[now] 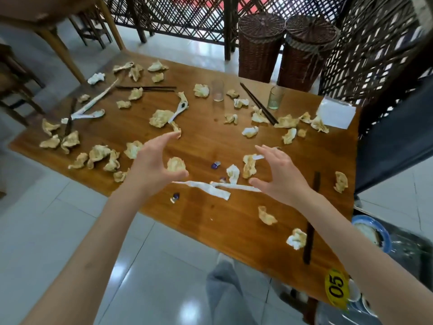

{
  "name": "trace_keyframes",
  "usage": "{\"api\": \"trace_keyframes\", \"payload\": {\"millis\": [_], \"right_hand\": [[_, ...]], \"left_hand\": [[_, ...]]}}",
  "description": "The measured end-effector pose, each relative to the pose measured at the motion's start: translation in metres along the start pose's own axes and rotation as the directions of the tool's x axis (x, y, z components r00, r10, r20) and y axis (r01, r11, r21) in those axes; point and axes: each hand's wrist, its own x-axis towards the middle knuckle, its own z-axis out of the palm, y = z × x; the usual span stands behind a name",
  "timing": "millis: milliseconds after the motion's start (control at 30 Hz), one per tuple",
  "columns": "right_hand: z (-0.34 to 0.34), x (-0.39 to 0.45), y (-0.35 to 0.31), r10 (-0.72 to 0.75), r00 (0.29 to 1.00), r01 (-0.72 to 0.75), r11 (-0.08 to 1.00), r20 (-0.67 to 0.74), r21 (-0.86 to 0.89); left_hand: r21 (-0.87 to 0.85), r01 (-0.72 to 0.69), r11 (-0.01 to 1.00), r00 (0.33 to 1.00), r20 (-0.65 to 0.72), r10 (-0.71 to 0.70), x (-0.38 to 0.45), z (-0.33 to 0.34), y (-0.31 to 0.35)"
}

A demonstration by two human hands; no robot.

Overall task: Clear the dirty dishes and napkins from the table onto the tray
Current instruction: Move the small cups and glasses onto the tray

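Several crumpled, stained napkins litter the wooden table [206, 221]. My left hand [152, 165] hovers over the table's near middle with fingers spread, and a crumpled napkin [175, 164] lies just by its thumb. My right hand [278, 174] is spread open too, beside another stained napkin [248, 165]. Between the hands lie white paper strips [210, 187]. Two drinking glasses [218, 90] [276, 97] stand at the far side, with dark chopsticks [259, 103] near them. A white spoon [180, 109] rests mid-table. A blue-rimmed dish [372, 231] sits on a cart at the right.
Two wicker baskets [260, 45] stand behind the table against a lattice screen. A white napkin sheet [336, 112] lies at the far right corner. Single chopsticks [310, 221] lie near the right edge. A yellow 05 tag [336, 288] marks the near corner. Chairs stand at the left.
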Motion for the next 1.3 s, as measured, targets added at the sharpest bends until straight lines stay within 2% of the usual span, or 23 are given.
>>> {"api": "trace_keyframes", "payload": {"millis": [200, 400, 500, 767, 933, 1067, 1167, 1300], "right_hand": [[0.000, 0.090, 0.007, 0.061, 0.998, -0.061, 0.998, -0.009, 0.010], [0.011, 0.166, 0.028, 0.089, 0.995, -0.091, 0.995, -0.047, -0.030], [0.020, 0.199, 0.044, 0.126, 0.989, -0.130, 0.990, -0.082, -0.047], [0.036, 0.285, 0.097, 0.201, 0.926, -0.273, 0.941, -0.319, -0.199], [0.032, 0.327, 0.129, 0.279, 0.890, -0.377, 0.894, -0.360, -0.242], [0.030, 0.346, 0.145, 0.365, 0.875, -0.454, 0.847, -0.319, -0.277], [0.032, 0.354, 0.150, 0.417, 0.856, -0.489, 0.844, -0.304, -0.221], [0.032, 0.360, 0.150, 0.398, 0.854, -0.470, 0.866, -0.334, -0.171]], "left_hand": [[0.000, -0.052, 0.999, 0.998, 0.029, 0.052, 0.110, 0.008, -0.017], [0.042, -0.098, 0.994, 0.993, 0.063, 0.095, 0.211, 0.048, -0.036], [0.007, -0.153, 0.988, 0.984, 0.098, 0.152, 0.255, 0.069, -0.044], [-0.006, -0.343, 0.939, 0.934, 0.102, 0.342, 0.372, 0.131, -0.065], [0.009, -0.406, 0.914, 0.911, 0.087, 0.403, 0.422, 0.153, -0.067], [0.036, -0.412, 0.911, 0.906, 0.125, 0.405, 0.445, 0.165, -0.070], [0.053, -0.399, 0.915, 0.907, 0.165, 0.386, 0.457, 0.171, -0.073], [0.041, -0.380, 0.924, 0.912, 0.181, 0.367, 0.466, 0.174, -0.080]]}}
